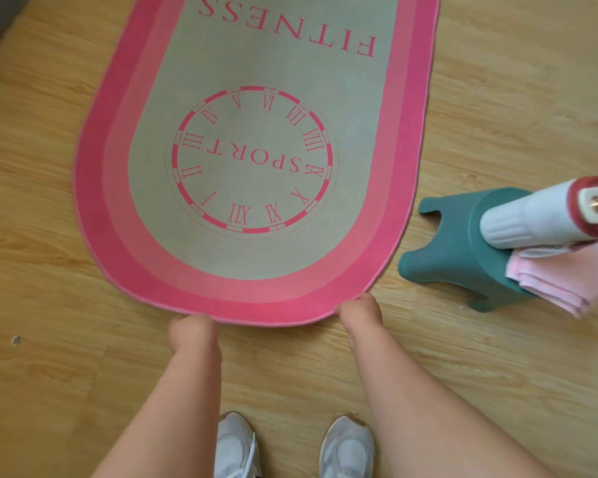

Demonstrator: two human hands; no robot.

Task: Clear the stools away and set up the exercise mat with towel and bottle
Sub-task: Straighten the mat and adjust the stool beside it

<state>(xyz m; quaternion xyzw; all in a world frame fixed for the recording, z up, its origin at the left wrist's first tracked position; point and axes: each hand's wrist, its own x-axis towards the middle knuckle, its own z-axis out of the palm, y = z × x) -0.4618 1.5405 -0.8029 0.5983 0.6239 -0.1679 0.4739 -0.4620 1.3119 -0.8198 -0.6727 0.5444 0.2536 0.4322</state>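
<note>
The mat (242,243) lies flat on the wooden floor (49,236). It is a long oval with rounded ends, a two-tone pink border and a grey-green middle. A pink clock dial of Roman numerals rings the word SPORT, with FITNESS beyond it, both upside down to me. My left grip (190,327) and right grip (359,310) are both curled closed on the mat's near rim, a little apart. Right of the mat's near end, just beside its edge but not touching, a teal stool (453,257) carries a white bottle (532,215) and a folded pink towel (560,288). Left of the mat there is bare floor. My shoes (235,443) stand short of its near edge.
</note>
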